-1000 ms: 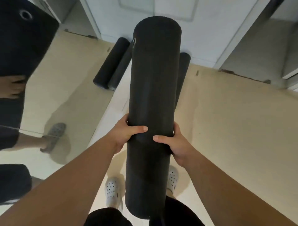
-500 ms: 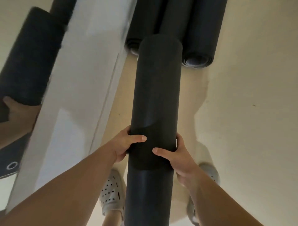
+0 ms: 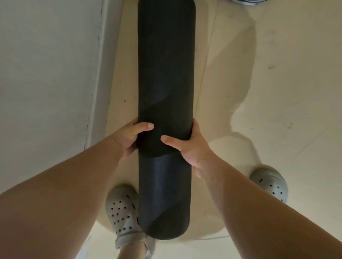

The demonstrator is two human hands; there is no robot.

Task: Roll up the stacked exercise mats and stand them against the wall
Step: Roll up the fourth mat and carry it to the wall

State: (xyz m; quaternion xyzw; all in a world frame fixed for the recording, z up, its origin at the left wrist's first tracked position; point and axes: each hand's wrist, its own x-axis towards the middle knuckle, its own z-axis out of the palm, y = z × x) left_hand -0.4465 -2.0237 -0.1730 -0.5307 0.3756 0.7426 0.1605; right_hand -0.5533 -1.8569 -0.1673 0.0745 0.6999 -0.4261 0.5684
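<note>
Mat (image 3: 166, 74) is rolled tight and gripped mid-length. Left hand (image 3: 129, 137) wraps its left side, thumb across the front. Right hand (image 3: 188, 147) wraps the right side, thumb likewise. Both clamp on, nothing else held.

Roll runs lengthwise away from the body. Near end sits over the left clog (image 3: 121, 208). Far end is cut off by the top edge, so can't tell if it touches the floor (image 3: 277, 111).

White wall (image 3: 46, 74) is just left of it, roughly parallel; right clog (image 3: 270, 183) is off to the right. Dark curved sliver (image 3: 244, 1) at the top edge looks like another roll's end, too little showing to be sure.

Status guess: rolling done for this one, standing it against the wall not yet done. Any unrolled mats are out of view.
</note>
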